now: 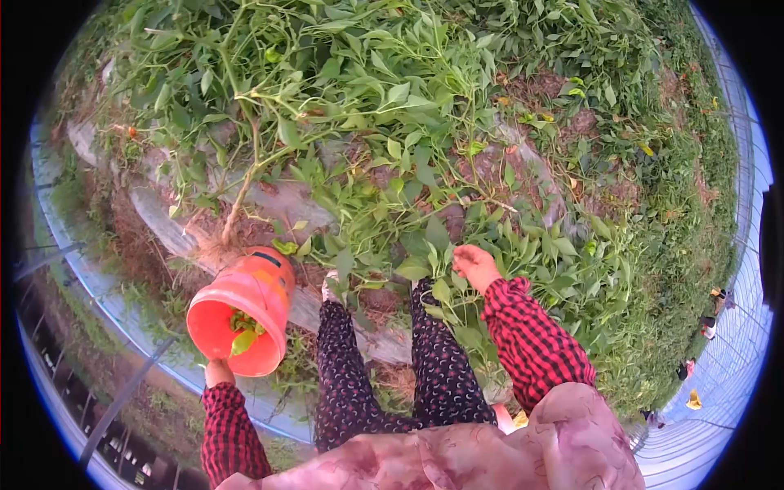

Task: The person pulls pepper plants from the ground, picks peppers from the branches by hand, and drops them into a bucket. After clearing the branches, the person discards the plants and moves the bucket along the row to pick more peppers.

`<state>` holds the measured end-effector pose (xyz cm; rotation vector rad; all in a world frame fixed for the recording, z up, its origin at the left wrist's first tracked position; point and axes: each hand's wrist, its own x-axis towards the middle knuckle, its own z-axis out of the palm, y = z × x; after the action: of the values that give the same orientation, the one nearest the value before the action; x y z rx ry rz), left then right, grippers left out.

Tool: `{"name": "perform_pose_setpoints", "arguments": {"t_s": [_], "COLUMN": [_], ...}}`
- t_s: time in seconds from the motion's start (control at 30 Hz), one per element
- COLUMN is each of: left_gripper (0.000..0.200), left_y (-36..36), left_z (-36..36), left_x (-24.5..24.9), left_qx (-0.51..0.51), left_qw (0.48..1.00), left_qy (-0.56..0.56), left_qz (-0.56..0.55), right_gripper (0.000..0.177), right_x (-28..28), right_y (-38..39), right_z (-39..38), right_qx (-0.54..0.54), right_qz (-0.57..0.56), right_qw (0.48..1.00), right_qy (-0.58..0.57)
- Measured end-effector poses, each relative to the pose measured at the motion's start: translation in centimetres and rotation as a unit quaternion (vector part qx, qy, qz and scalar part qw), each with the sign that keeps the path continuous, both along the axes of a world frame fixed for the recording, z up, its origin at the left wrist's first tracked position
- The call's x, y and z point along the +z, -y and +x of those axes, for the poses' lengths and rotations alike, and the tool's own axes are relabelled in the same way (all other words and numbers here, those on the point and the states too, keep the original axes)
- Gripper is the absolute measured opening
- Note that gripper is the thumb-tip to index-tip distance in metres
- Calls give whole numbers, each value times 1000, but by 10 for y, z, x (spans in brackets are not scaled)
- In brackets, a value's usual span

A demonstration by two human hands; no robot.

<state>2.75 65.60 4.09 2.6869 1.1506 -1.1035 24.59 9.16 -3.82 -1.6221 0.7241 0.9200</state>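
Observation:
My left hand (218, 372) grips the near rim of an orange-red bucket (272, 306). The bucket is tilted with its mouth toward me, and a few green peppers (244, 333) lie inside. On the other side, my right hand (476, 267) is closed, with fingers curled in beside the leaves of a pepper plant (437, 237). What those fingers hold, if anything, is hidden. A pale green pepper (285, 246) shows low among the stems, close to the bucket's base.
A bare, woody stem (238, 204) rises just beyond the bucket. Plastic ground sheeting (163, 224) runs along the row. Dense foliage (555, 49) spreads ahead and to the right. A metal pole (126, 396) slants at lower left. Several small, indistinct shapes are at far right.

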Motion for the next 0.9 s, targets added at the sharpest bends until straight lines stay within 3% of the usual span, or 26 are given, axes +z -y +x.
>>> {"name": "perform_pose_setpoints", "arguments": {"t_s": [0.03,0.1,0.13,0.27,0.33,0.4,0.47,0.5,0.57,0.6,0.63,0.7,0.73,0.8,0.87,0.9], "left_gripper": [24,27,28,31,34,38,40,41,41,39,39,38,38,39,41,38], "left_y": [2,8,15,4,16,22,39,43,52,57,64,82,84,90,95,100], "left_z": [-2,-1,-1,-24,-20,-35,-56,-65,-84,-93,-92,-79,-86,-99,-91,-87], "left_x": [-4,-13,-20,-63,-73,-87,-99,-103,-117,-118,-116,-116,-117,-128,-127,-125], "left_qx": [0,-9,-9,-2,324,352,283,288,301,308,315,441,447,360,379,354], "left_qw": [1000,1000,999,999,942,933,939,938,925,908,908,868,865,888,880,891], "left_qy": [12,20,27,19,79,53,178,168,163,167,161,134,136,243,240,247], "left_qz": [-3,5,20,27,-25,-50,-81,-93,-168,-230,-223,-184,-182,-148,-154,-142], "right_gripper": [23,30,30,54,66,82,92,92,98,98,97,93,87,79,60,49], "right_x": [-25,-70,-85,-131,-158,-183,-202,-211,-229,-224,-212,-215,-215,-190,-204,-197], "right_y": [11,34,46,75,81,81,72,70,63,54,46,41,37,30,58,62], "right_z": [5,16,26,70,93,110,127,131,133,134,139,141,136,116,96,88], "right_qx": [-3,147,146,298,263,261,274,278,242,250,278,383,432,427,250,153], "right_qz": [-2,-136,-137,-360,-370,-412,-433,-428,-345,-337,-354,-384,-376,-433,-310,-269], "right_qw": [1000,979,979,883,889,866,853,855,904,905,893,833,812,793,915,941], "right_qy": [1,34,33,51,57,107,101,95,70,64,-6,-112,-112,19,54,138]}}
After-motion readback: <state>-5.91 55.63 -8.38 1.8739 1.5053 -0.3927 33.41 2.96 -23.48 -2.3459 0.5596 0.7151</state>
